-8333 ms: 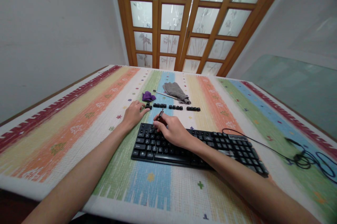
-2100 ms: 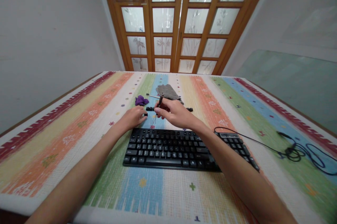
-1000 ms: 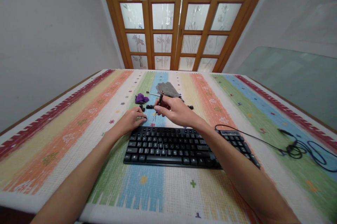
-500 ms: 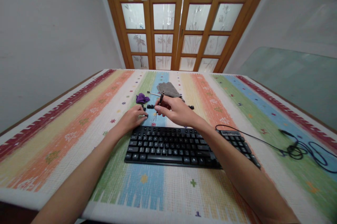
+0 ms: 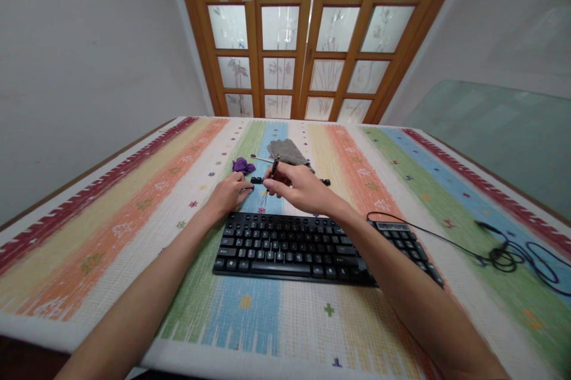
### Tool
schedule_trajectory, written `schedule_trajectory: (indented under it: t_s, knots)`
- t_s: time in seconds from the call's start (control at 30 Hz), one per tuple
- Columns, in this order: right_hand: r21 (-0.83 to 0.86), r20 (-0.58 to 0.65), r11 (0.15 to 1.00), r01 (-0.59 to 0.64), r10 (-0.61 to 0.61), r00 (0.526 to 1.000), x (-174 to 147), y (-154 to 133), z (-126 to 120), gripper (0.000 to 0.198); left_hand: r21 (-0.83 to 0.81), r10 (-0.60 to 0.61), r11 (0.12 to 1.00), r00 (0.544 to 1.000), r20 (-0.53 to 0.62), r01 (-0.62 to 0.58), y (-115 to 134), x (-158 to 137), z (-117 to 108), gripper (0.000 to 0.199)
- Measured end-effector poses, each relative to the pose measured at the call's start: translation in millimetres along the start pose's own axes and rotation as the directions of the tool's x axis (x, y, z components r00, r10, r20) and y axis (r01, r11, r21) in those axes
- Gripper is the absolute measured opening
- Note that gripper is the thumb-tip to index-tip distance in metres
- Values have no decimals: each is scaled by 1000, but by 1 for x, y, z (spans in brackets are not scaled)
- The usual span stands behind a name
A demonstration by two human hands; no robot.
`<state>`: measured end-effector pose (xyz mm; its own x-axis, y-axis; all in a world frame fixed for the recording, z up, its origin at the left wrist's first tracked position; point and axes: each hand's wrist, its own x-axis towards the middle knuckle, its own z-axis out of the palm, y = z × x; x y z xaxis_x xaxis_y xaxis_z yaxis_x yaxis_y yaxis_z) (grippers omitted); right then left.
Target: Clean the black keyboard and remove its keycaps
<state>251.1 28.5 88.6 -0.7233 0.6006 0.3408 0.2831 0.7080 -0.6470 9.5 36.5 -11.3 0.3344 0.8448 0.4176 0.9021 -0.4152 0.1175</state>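
Past the top edge of the black keyboard (image 5: 285,246), my left hand (image 5: 228,194) pinches a small black keycap (image 5: 253,188) between thumb and fingertips. My right hand (image 5: 297,187) is closed round a keycap puller (image 5: 275,167), its black end standing above the fingers and thin wire prongs pointing down over the blue stripe. The two hands are close together but apart. More black keycaps (image 5: 256,180) lie just beyond them, and another one (image 5: 327,182) shows right of my right hand. Part of the row is hidden by that hand.
A crumpled purple cloth (image 5: 243,166) and a grey cloth (image 5: 288,151) lie beyond my hands. Near them is a thin rod with a dark tip (image 5: 259,157). The keyboard's black cable (image 5: 504,255) coils at the right on the striped tablecloth (image 5: 147,207).
My left hand has lifted slightly and moved a little away from me and to the right with the keycap. My right hand keeps its hold nearly unchanged.
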Motion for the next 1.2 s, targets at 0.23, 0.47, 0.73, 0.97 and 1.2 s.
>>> schedule_trajectory:
  t_s: [0.23, 0.47, 0.73, 0.97, 1.2]
  knots:
    - [5, 13, 1000, 3, -3, 1000, 0, 0, 1, 22, 10, -56, 998, 998, 1, 56, 3, 3, 1, 17]
    - [3, 28, 1000, 2, -2, 1000, 0, -2, 2, 20, 23, -53, 998, 999, 1, 53, 2, 3, 1, 17]
    - [-33, 42, 999, 3, -2, 999, -4, -5, -3, 26, -46, -55, 998, 996, -76, 51, 2, -5, -12, 22]
    - [-41, 222, 999, -1, 11, 975, -6, -6, 4, 24, -362, -62, 928, 995, 80, 87, 12, -18, -34, 22]
    - [-74, 280, 997, 13, 9, 960, -7, 0, 16, 21, -493, 26, 861, 958, 285, 123, 25, -18, -43, 27]
